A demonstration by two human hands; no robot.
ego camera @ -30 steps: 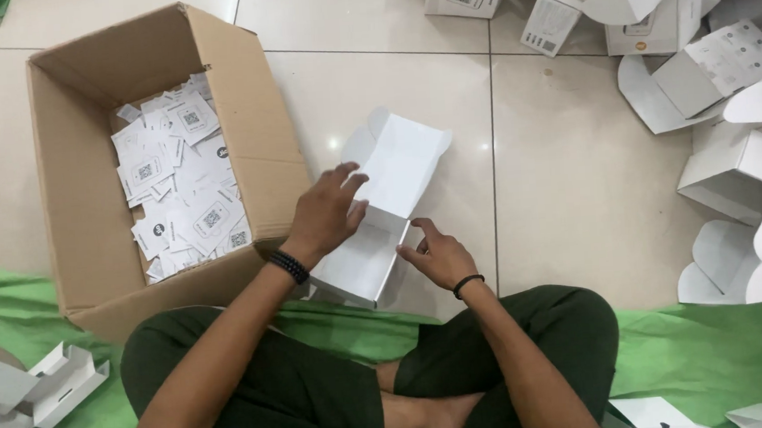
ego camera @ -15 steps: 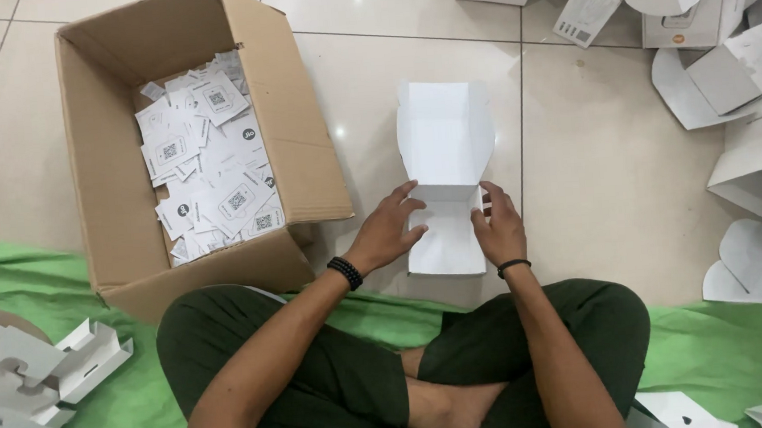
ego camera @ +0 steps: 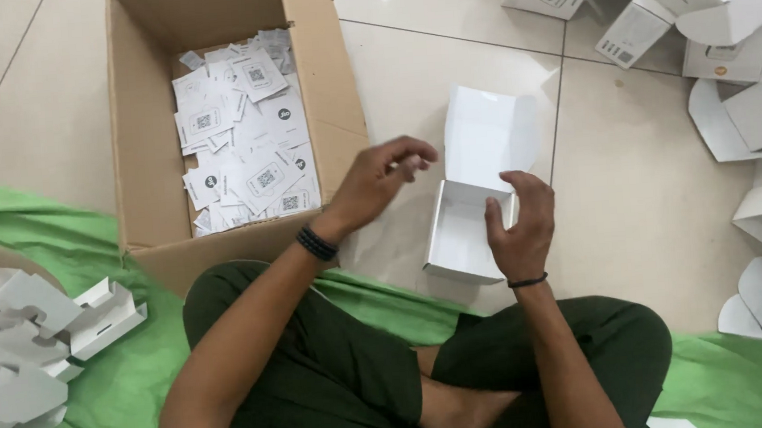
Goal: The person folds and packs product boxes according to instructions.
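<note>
The person sits cross-legged on a green cloth [ego camera: 100,412]. The right hand [ego camera: 518,227] grips the near wall of a folded white box [ego camera: 467,235] on the floor — lid up, nothing inside. The left hand [ego camera: 379,183] hovers loosely spread, holding nothing, between it and the cardboard carton [ego camera: 147,123] of white paper cards [ego camera: 247,152] — none in the box yet.

Bare-armed, the person wears dark green trousers [ego camera: 339,378], a black beaded bracelet [ego camera: 316,243] and a thin black wristband [ego camera: 527,281].
</note>
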